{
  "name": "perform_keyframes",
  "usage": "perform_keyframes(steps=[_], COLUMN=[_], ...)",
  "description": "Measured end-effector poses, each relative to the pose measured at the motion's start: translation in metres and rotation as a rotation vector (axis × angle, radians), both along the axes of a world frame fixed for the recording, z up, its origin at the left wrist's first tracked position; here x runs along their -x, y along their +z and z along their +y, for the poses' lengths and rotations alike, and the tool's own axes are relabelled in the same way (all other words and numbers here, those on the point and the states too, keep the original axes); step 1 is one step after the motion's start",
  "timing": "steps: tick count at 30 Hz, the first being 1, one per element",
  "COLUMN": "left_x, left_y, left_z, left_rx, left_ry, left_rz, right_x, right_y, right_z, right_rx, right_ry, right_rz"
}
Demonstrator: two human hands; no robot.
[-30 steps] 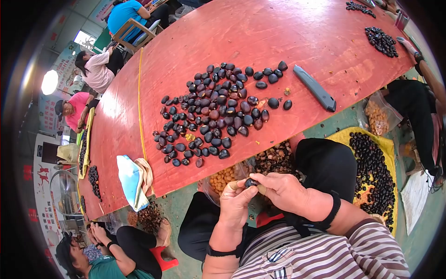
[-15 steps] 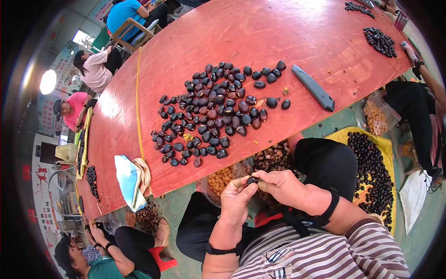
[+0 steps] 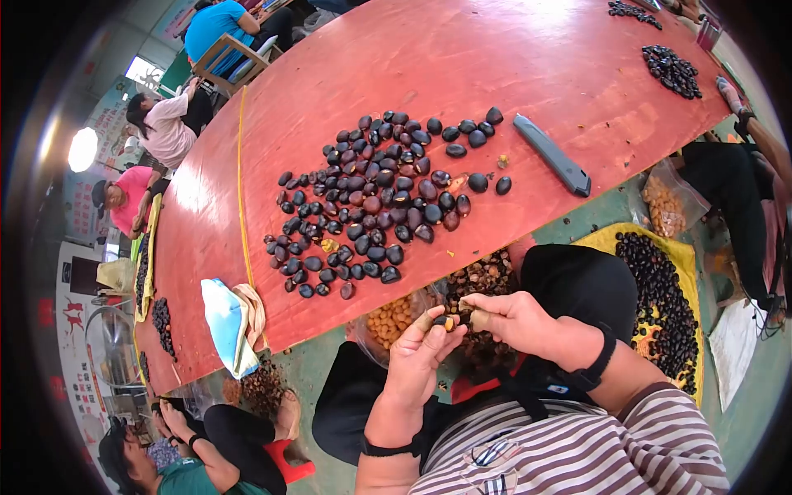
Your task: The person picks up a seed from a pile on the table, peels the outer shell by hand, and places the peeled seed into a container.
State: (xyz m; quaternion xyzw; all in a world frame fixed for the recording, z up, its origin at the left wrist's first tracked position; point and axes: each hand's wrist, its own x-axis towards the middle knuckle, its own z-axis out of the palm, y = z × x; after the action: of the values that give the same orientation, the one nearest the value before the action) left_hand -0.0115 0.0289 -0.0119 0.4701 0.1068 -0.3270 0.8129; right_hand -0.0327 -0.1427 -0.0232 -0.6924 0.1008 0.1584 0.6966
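Between the thumb and fingers of my left hand (image 3: 415, 356) is a dark nut (image 3: 445, 322), its shell broken so yellow shows inside. My right hand (image 3: 520, 326) is closed in a pinch just right of the nut, on what looks like a brown piece of shell (image 3: 466, 311). Both hands are above my lap, in front of the table edge. Below them a clear bag holds yellow kernels (image 3: 388, 323), with a heap of brown shells (image 3: 487, 285) beside it. Many glossy dark nuts (image 3: 375, 198) are spread over the red table (image 3: 462, 74).
A grey box cutter (image 3: 553, 155) lies right of the nuts. A blue and tan cloth (image 3: 231, 322) hangs at the table's left edge. On the floor at right, a yellow sack (image 3: 681, 264) bears more dark nuts. Other people sit around the table, one close at lower left (image 3: 198, 462).
My hands have parted slightly. The nut now shows yellow where its shell is broken, and my right fingers have drawn away from it to the right. The camera view has shifted slightly.
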Motion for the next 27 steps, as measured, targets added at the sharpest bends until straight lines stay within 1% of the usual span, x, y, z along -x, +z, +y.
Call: perform_keyframes(steps=[1, 4, 8, 9, 12, 17, 21, 24, 27], left_x=[0.0, 0.001, -0.002, -0.002, -0.001, 0.0, 0.0, 0.002, 0.003], left_y=[0.001, 0.003, 0.0, 0.001, 0.005, 0.005, 0.005, 0.003, 0.002], left_z=[0.0, -0.003, 0.006, 0.005, 0.003, 0.003, 0.001, 0.0, -0.003], left_rx=[-0.004, -0.008, 0.005, 0.005, -0.002, 0.005, -0.038, -0.059, -0.069], left_ry=[0.003, -0.006, -0.055, -0.058, -0.061, -0.082, -0.085, -0.075, -0.067], left_rz=[0.003, -0.026, -0.035, -0.039, -0.043, -0.062, -0.078, -0.099, -0.132], right_x=[0.002, 0.005, 0.007, 0.005, 0.004, 0.006, 0.007, 0.007, 0.006], right_y=[0.004, 0.016, 0.027, 0.032, 0.031, 0.029, 0.022, 0.009, 0.015], right_z=[0.001, -0.001, 0.001, 0.0, -0.001, -0.002, 0.0, 0.004, 0.005], right_rx=[0.076, 0.101, -0.029, -0.02, 0.02, 0.018, 0.013, 0.142, 0.274], right_ry=[0.043, 0.128, 0.213, 0.241, 0.265, 0.244, 0.235, 0.179, 0.201], right_rz=[-0.077, -0.106, -0.147, -0.146, -0.162, -0.178, -0.204, -0.393, -0.374])
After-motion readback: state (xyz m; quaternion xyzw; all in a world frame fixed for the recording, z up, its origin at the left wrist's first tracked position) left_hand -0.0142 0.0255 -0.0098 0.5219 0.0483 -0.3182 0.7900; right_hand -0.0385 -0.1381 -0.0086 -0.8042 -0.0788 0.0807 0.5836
